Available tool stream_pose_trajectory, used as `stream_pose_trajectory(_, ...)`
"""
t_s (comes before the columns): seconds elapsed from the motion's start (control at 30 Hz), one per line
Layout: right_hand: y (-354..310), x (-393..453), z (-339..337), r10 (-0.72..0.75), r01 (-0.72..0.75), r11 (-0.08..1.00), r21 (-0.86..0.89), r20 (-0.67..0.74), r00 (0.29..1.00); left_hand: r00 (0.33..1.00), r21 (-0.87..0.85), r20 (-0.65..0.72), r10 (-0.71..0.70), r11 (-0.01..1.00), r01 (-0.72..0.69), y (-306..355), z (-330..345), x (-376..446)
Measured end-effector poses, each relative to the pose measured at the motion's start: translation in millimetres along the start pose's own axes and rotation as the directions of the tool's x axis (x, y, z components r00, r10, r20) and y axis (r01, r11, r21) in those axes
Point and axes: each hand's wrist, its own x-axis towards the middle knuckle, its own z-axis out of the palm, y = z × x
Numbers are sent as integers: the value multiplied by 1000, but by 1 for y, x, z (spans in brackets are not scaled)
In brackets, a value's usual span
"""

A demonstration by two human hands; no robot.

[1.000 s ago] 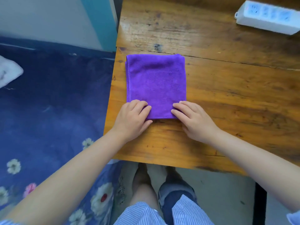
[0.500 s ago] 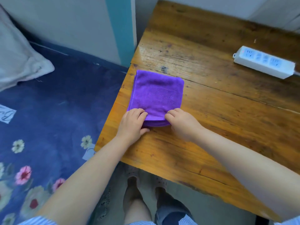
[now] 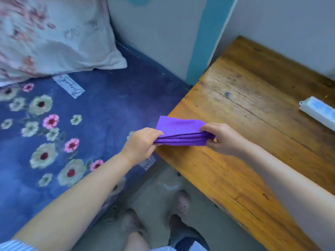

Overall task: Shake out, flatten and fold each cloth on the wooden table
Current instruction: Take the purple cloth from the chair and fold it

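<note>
- Two big surfaces fill our view: a blue flowered bedspread (image 3: 90, 124) on our left and the wooden table (image 3: 253, 142) on our right, its near left corner beside the bed.
- Behind both we see a pale wall (image 3: 154, 33) with a teal stripe.
- On the bed's far end lies a floral pillow (image 3: 50, 37), blurred.
- Below us, our feet (image 3: 154, 223) in slippers stand on a grey floor.
- At the table's right edge lies a white power strip (image 3: 319, 111), partly cut off.
- Our left hand (image 3: 141, 144) pinches the left end of the folded purple cloth (image 3: 179, 125), fingers curled round it.
- Our right hand (image 3: 223, 138) pinches its right end, thumb on top.
- We hold the cloth over the table's left edge, its stacked layers facing us; whether it touches the wood we cannot tell.
</note>
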Motion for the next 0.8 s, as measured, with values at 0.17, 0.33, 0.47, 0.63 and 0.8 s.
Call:
stream_pose_trajectory(0.17, -97, 51, 20, -109, 112, 993, -43, 83, 991, 955, 11, -102, -277, 960, 280, -26, -89, -75)
stream_pose_trajectory(0.33, -215, 87, 80, -238, 250, 967, -43, 191, 952, 914, 313, -89, -396, 860, 403, -60, -179, -186)
stream_pose_trajectory(0.47, -315, 103, 129, -328, 341, 940, -17, 241, 914, 733, 272, -80, -676, 693, 668, -79, -236, -270)
stream_pose_trajectory(0.63, -424, 118, 185, -419, 444, 896, -22, 294, 859, 573, 91, -132, -809, 566, 819, -101, -291, -371)
stream_pose_trajectory(0.8, -502, 133, 224, -498, 533, 846, -29, 315, 808, 435, -84, -272, -858, 472, 878, -117, -326, -436)
